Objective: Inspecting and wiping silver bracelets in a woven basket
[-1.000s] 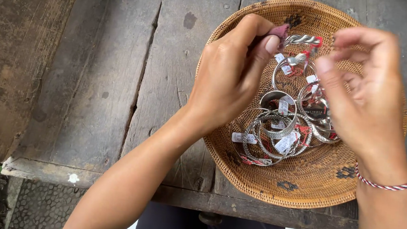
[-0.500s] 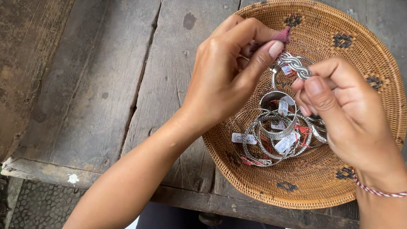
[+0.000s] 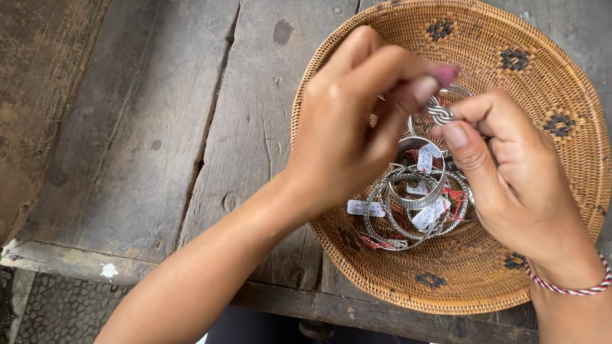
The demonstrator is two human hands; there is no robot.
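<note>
From the head camera, a round, shallow basket of tightly woven tan cane (image 3: pixel 536 236) with small dark diamond motifs sits on the right part of a weathered grey table of rough wooden planks (image 3: pixel 177 124), its near rim close to the table's near edge. Over the basket's middle the left hand (image 3: pixel 350 135) and the right hand (image 3: pixel 516 176) meet, both pinching one silver metal bangle with a knotted front (image 3: pixel 440 116): the left thumb and forefinger close on it from the left, the right thumb and curled fingers from the right, so that the bangle hangs above the basket floor. Just nearer lies a tangled heap of silver bangles with small white paper tags (image 3: pixel 414 203), ribbed and plain bands interlocked, with some red showing among them. A thin red-and-white cord bracelet (image 3: pixel 569 280) circles the right wrist. The planks to the left are bare, split by dark gaps. The held bangle's far half is hidden behind the fingers, the basket's far rim is cut off by the frame, and the left fingertips are blurred.
</note>
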